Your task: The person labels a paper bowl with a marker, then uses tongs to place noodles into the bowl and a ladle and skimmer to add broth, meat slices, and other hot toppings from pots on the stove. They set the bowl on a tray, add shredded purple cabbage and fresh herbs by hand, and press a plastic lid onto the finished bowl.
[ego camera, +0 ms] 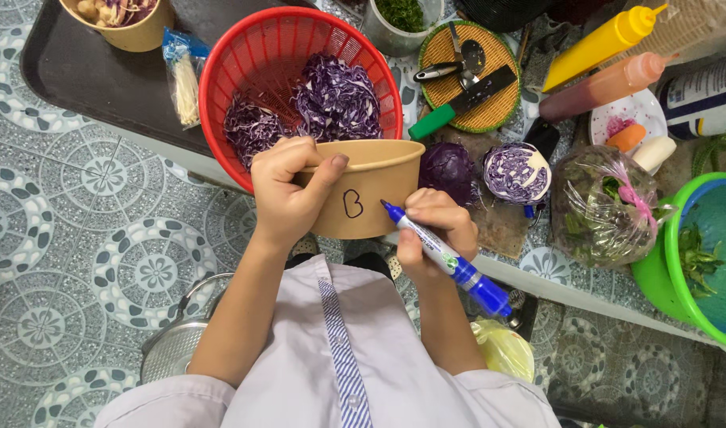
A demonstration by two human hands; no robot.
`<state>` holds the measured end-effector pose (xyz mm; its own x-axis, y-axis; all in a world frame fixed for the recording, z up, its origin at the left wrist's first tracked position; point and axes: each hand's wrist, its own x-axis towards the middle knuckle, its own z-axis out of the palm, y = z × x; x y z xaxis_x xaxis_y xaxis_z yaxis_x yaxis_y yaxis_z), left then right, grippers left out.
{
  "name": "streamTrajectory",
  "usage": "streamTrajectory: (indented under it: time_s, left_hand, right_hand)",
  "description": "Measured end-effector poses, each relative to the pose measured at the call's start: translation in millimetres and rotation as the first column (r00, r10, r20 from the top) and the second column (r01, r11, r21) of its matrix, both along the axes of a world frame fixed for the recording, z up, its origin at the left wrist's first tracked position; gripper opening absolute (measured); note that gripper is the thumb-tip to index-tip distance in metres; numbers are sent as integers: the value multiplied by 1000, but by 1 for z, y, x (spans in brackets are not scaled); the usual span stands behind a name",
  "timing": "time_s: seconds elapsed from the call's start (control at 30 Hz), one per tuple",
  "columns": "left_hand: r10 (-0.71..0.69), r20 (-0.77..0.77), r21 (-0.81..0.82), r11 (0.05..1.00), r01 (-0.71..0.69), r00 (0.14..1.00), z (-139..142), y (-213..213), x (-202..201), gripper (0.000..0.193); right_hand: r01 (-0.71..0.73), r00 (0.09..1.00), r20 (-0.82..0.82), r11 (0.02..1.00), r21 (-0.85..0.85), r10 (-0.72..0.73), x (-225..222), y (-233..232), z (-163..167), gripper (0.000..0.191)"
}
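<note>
Head view, nearest first: a pale shirt with a striped placket [343,357] fills the bottom of the frame.
Right hand [432,230]: clenched round a blue marker [450,261], its tip just beside the side of the paper bowl [371,190].
Left hand [287,190]: grasping that bowl, thumb hooked over the rim, fingers wrapped round the wall.
Paper bowl: tan, round, tilted toward the camera, held in the air at the near edge of the surface [553,273]; a dark handwritten mark sits on its wall.
Edges and room: the bowl's far rim overlaps the red basket [220,79]; whether they touch I cannot tell. Open patterned floor tile [70,230] lies to the left.
Surface: crowded. The red basket holds shredded purple cabbage [335,99]. A halved purple cabbage [517,173] lies right of the bowl, a bagged bundle of greens [604,206] beyond it, a green basket [707,261] at the right edge.
Far side: a yellow squeeze bottle [600,43], an orange squeeze bottle [604,85], a woven mat [470,75] carrying a green-handled knife [462,103].
Floor by the left arm: a metal pot [173,349].
</note>
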<state>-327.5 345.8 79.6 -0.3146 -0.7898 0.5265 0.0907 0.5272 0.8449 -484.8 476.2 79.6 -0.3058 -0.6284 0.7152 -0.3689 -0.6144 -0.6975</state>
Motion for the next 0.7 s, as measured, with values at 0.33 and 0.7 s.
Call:
streamTrajectory:
  time_s: [0.33, 0.7]
  left_hand:
    - [-20, -17, 35, 999, 21, 1000, 0, 0, 1, 35]
    - [-60, -58, 68, 996, 64, 997, -7, 5, 0, 35]
  right_hand:
    - [55, 984, -167, 998, 0, -54, 2, -3, 11, 17]
    - [-4, 996, 90, 1000, 21, 2, 1, 5, -2, 18]
